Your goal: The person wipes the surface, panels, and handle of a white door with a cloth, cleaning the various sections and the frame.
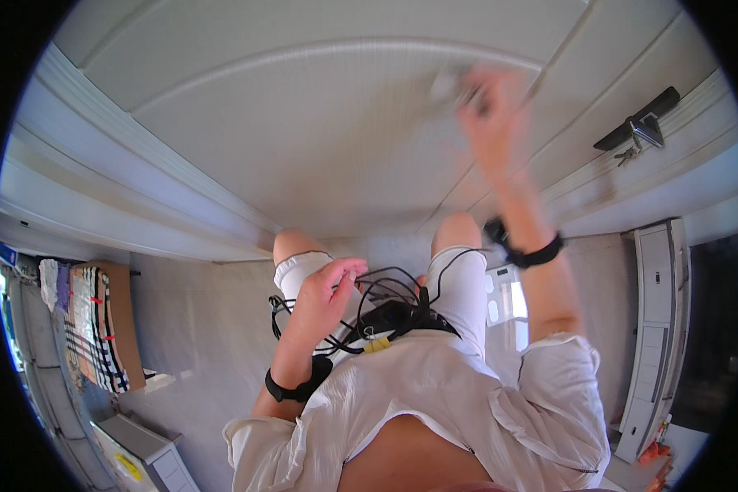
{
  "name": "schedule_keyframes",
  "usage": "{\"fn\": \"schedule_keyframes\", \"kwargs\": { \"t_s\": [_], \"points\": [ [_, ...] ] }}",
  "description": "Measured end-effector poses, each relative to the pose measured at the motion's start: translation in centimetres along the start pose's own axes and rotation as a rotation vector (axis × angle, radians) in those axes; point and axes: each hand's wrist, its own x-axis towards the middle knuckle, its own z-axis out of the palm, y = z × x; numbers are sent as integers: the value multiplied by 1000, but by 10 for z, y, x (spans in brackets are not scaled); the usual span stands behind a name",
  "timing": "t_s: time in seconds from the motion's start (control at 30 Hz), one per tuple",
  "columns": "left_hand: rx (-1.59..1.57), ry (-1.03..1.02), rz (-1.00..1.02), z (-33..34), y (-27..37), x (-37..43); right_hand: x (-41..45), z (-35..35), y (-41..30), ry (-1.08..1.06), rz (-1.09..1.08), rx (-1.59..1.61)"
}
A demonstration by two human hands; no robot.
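My right hand [492,104], blurred by motion, is raised in front of a white panelled door [320,135]. Its fingers are closed around a pale grey-white thing [448,87], possibly a cloth; blur hides its exact kind. Over my lap hovers my left hand [329,292], with thumb and fingers near each other. Loops of black cable [400,273] lie close to its fingertips, and I cannot tell whether it touches them. The cables gather at a black waist pouch [387,317] with a yellow tag [378,345]. Each wrist wears a black band.
A dark door handle [639,123] with keys [627,155] in its lock is on the right. A white door frame [147,160] runs along the left. Behind are a box under checked cloth [92,326], a small drawer unit [150,452] and a tall white cabinet [652,332].
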Motion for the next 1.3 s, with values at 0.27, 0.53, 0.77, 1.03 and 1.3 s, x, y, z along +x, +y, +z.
{"fn": "schedule_keyframes", "kwargs": {
  "t_s": [0.27,0.53,0.77,1.03,1.3],
  "points": [
    [-160,36,51,1,-7,6,6,37,-9,-6,-310,-156],
    [-40,94,56,-13,-25,-8,-7,54,-26,-153,-354,-118],
    [-126,141,80,-15,-23,-4,49,49,-86,-12,-314,-39],
    [-92,217,68,-26,-36,-20,-54,120,-52,-405,-532,-289],
    [-184,206,42,-32,-38,-22,55,94,-124,-167,-389,34]
  ]
}}
